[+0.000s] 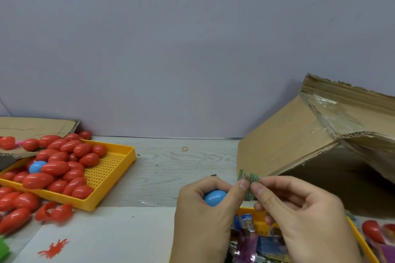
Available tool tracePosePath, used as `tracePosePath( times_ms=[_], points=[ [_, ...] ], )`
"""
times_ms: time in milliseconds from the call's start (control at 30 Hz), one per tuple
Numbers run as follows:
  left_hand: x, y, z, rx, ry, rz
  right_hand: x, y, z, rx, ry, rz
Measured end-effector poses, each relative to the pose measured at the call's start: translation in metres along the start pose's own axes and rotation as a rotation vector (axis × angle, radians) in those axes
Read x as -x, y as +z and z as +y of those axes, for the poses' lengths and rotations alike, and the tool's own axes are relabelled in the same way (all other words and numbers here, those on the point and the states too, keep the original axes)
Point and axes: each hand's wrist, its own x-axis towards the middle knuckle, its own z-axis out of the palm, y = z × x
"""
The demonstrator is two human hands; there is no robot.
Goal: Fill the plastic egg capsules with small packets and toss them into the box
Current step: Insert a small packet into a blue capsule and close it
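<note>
— Both hands are working near the bottom edge; what are the fingers doing?
— Left hand (205, 209) is curling round a blue egg capsule (214, 197), long axis running left to right. Right hand (299, 213) is pinching a small packet (249, 183) with the left thumb, standing upright.
— And around them?
— Bare table (171, 168) is lying beyond; the cardboard box (299, 141) is standing far right, a yellow tray (106, 177) of red capsules (55, 167) left.

Left of the hands (256, 209): tray (111, 179) holding eggs (55, 167). Behind, to the right: box (299, 141). Beneath them: second tray (361, 239) with packets (245, 243).
</note>
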Motion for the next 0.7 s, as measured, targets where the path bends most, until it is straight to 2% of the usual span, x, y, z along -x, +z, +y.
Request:
tracePosePath(
  times_ms=[233,467,700],
  points=[
    [-0.001,-0.001,0.000,0.018,-0.010,0.020,-0.004,0.001,0.005,-0.055,0.108,-0.099],
    [-0.003,-0.003,-0.002,0.107,-0.111,-0.022,-0.008,-0.002,0.005,-0.331,0.213,-0.179],
    [-0.002,-0.002,-0.001,0.097,-0.093,-0.034,-0.011,-0.006,0.005,-0.453,0.172,-0.181]
  ],
)
